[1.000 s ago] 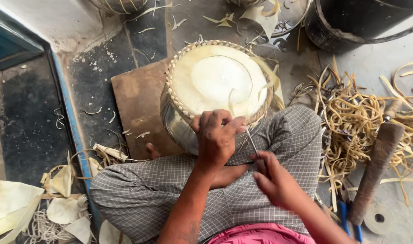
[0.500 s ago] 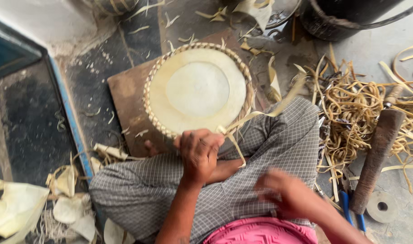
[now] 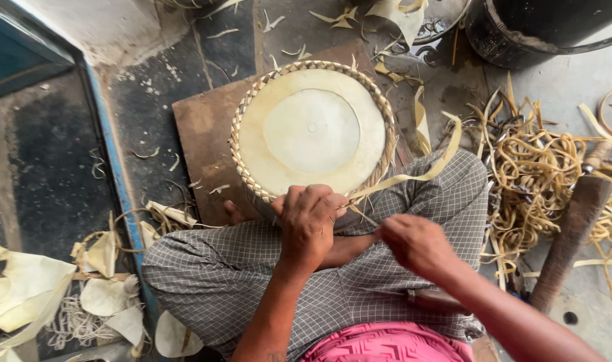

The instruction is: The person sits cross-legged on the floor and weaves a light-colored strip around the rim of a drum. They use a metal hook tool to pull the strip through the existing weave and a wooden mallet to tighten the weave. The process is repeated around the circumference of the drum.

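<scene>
Two hands on the job, both low in the picture. Your left hand point(image 3: 310, 224) is clenched over the near rim of the drum point(image 3: 312, 131), fingers curled onto the braided edge. Your right hand point(image 3: 416, 245) sits just beside it, closed as if pinching something thin, though I cannot tell exactly what is in that pinch. A pale strap point(image 3: 413, 171) runs from the rim near your left hand and curls up and away to the right.

That drum rests between your knees, half on the brown board point(image 3: 202, 144), its round skin facing up. It looks a solid, heavy body with a taut, delicate skin, so the braided rim is the place to hold, not the pale middle. Such a strap should be stiff yet springy, likely slick along its flat, so grip it close to the rim.

Off to your right lies a tangle of more strips point(image 3: 544, 177), with a wooden mallet point(image 3: 570, 231) beside it. Pale scraps point(image 3: 24, 288) litter the floor to your left.
</scene>
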